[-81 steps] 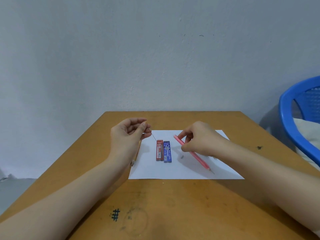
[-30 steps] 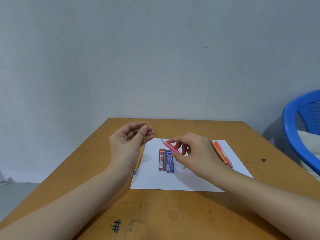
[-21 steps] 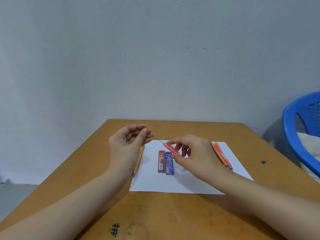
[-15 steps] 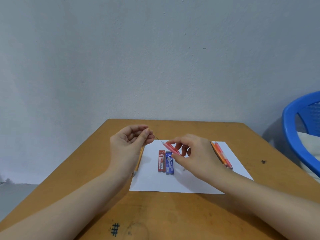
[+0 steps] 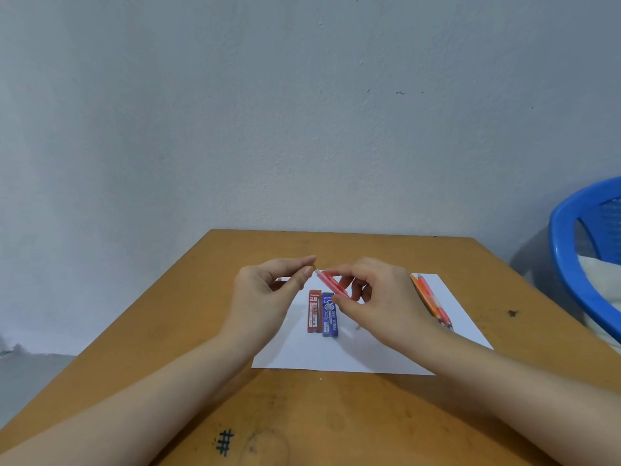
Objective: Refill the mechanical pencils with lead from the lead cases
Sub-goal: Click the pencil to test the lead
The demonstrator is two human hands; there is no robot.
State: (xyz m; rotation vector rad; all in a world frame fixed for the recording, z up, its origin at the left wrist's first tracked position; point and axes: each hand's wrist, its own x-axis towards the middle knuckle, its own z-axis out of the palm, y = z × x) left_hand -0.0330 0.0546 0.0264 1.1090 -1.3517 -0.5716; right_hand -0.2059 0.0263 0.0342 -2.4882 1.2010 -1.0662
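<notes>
Above the table, right fingers pinch the pink pencil, left fingers closed at its end.

L hand bare, L forearm bare to frame edge, R hand bare, R forearm same

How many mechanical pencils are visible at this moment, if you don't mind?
3. The right hand pinches a pink pencil; an orange pencil and a reddish pencil lie side by side near the paper's right edge. The left hand could hide another.
</notes>
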